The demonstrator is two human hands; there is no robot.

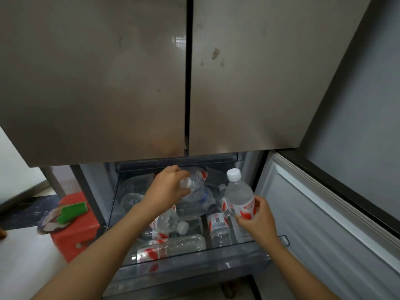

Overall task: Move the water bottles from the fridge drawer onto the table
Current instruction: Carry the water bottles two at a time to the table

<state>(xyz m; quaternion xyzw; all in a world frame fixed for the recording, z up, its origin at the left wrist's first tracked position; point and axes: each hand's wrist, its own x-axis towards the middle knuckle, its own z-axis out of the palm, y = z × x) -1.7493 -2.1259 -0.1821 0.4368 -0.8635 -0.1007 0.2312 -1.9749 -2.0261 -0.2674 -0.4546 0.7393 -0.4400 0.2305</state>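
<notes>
At the far left, a red plastic stool (pixel 74 232) stands on the floor beside the fridge with a green rectangular block (pixel 73 212) lying on top of it; neither has a part in the job. Next comes the left hand (pixel 171 188), reaching down into the clear plastic fridge drawer (pixel 227 254). Its fingers are curled round the neck end of a clear plastic water bottle with a pale cap (pixel 198 189), which lies tilted on the heap with the cap towards the camera. Under and around it, the other clear water bottles with red-and-white labels (pixel 173 249) lie jumbled on their sides across the drawer, so much of the load is not yet shifted. Further right, the right hand (pixel 257 216) is wrapped round the labelled middle of an upright clear water bottle with a white screw cap (pixel 237 192), held just above the drawer's right side. Beyond it, the white-lined lower fridge door (pixel 324 224) stands swung open. The step in hand looks like picking up, one bottle to each hand, with the right already free and the left only just taking hold. The next move probably calls for lifting the left bottle clear of its neighbours without dragging them, then turning away to the table, which is out of view.
</notes>
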